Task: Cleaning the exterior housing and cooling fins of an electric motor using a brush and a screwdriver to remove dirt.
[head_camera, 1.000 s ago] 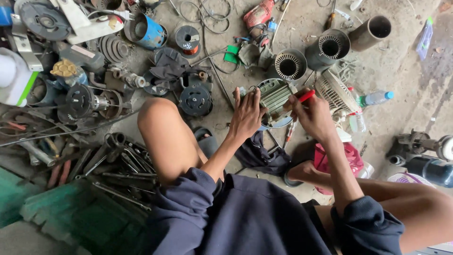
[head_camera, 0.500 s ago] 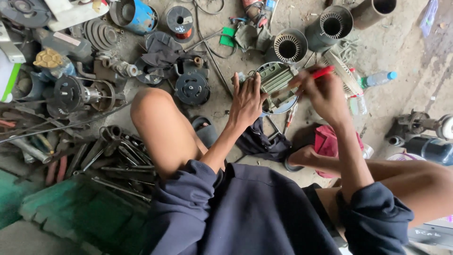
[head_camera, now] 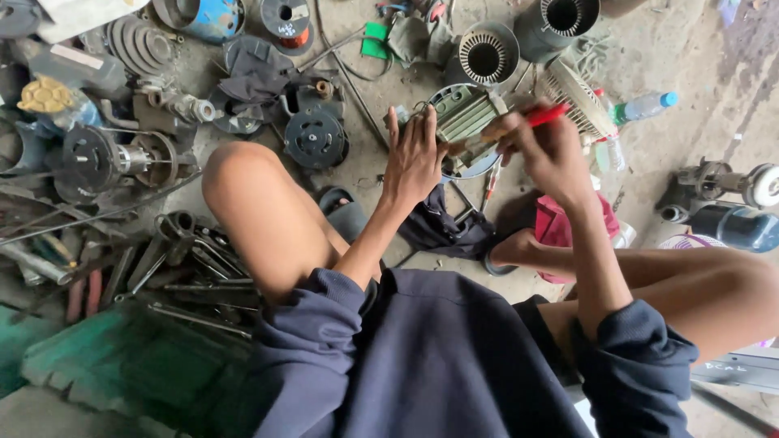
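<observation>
Presently, left hand [head_camera: 414,158] rests flat, fingers spread, against the green motor housing [head_camera: 462,113]; right hand [head_camera: 545,150] pinches a red-handled tool [head_camera: 545,116] above it.

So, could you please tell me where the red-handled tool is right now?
In the head view, the red-handled tool is in the right hand, upper centre-right, beside the grey finned motor housing that the left hand steadies.

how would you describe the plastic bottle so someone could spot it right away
Start at the person's right hand, which grips a red-handled tool. Just beyond it lies a round white fan grille. The plastic bottle lies on its side past that grille on the bare concrete floor; it is the only clear thing there, with a blue cap.
</observation>
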